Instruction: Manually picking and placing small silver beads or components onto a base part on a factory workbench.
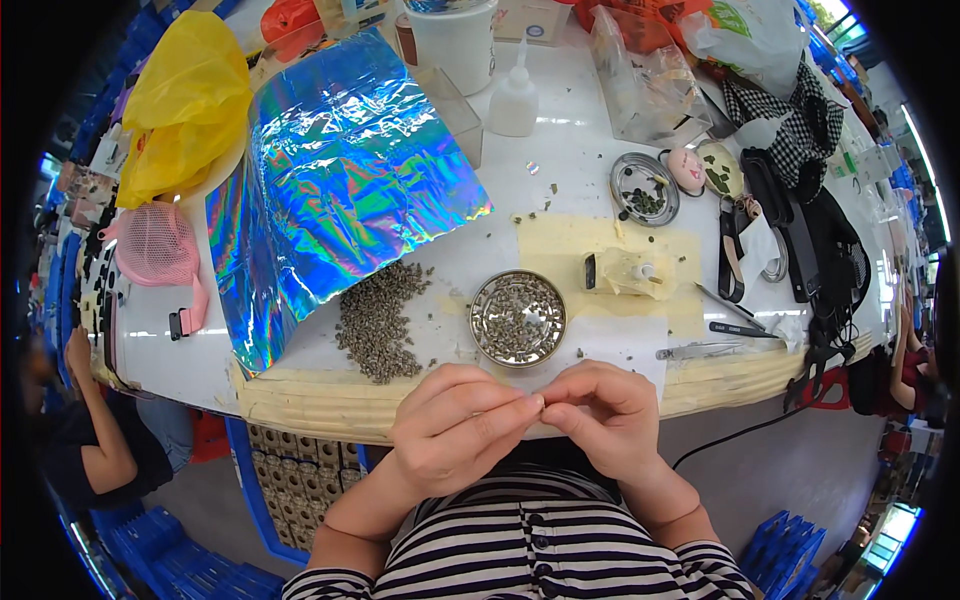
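My left hand [465, 428] and my right hand [607, 418] meet fingertip to fingertip over the table's front edge. Both are closed in a pinch, and whatever sits between the fingertips is too small and hidden to name. Just beyond them stands a round metal tin [517, 318] with many small grey metal parts in it. To its left, a heap of similar small metal parts [380, 325] lies on the table, partly under a shiny blue holographic sheet [350, 170].
Right of the tin are a taped block [632, 273], tweezers [700, 350] and a round dish of dark pieces [643, 190]. A white squeeze bottle [514, 100] and a white bucket [452, 45] stand farther back. At left lie a yellow bag [185, 100] and a pink mesh pouch [157, 243].
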